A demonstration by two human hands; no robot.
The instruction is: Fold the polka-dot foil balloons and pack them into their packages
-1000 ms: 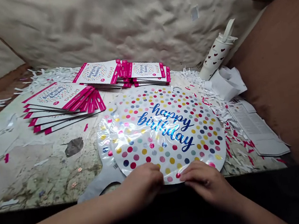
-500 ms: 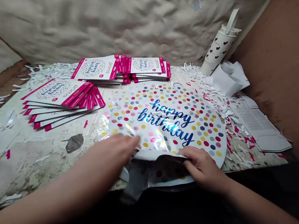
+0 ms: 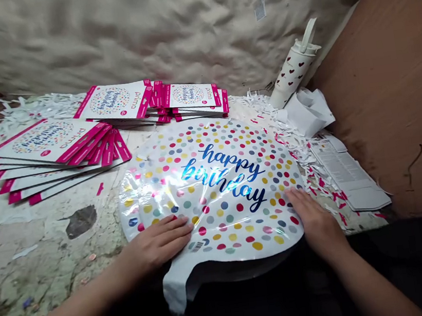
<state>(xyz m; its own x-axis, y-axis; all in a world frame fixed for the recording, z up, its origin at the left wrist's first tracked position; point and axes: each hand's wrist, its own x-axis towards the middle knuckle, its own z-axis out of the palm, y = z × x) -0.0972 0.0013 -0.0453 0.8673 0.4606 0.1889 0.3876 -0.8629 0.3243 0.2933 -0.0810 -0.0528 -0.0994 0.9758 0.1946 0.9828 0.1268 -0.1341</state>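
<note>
A flat foil balloon (image 3: 238, 216) with coloured dots and blue "happy birthday" lettering lies in front of me. Its near edge and tail hang over the table's front edge, and more foil layers show under its left side. My left hand (image 3: 163, 242) rests flat on the balloon's lower left, fingers stretched out. At the right rim, my right hand (image 3: 315, 216) lies with its fingers extended on the foil. Neither hand grips anything.
Pink and white balloon packets (image 3: 55, 152) are stacked at the left, with further packets (image 3: 118, 103) behind the balloon. A heart-patterned tumbler (image 3: 295, 72) leans at the back right. Folded papers (image 3: 349, 176) and paper shreds (image 3: 22, 113) lie around.
The balloon's near edge, lifted and folded back before, now lies down flat with the tail hanging forward. My right hand has let go of that edge and moved to the right rim.
</note>
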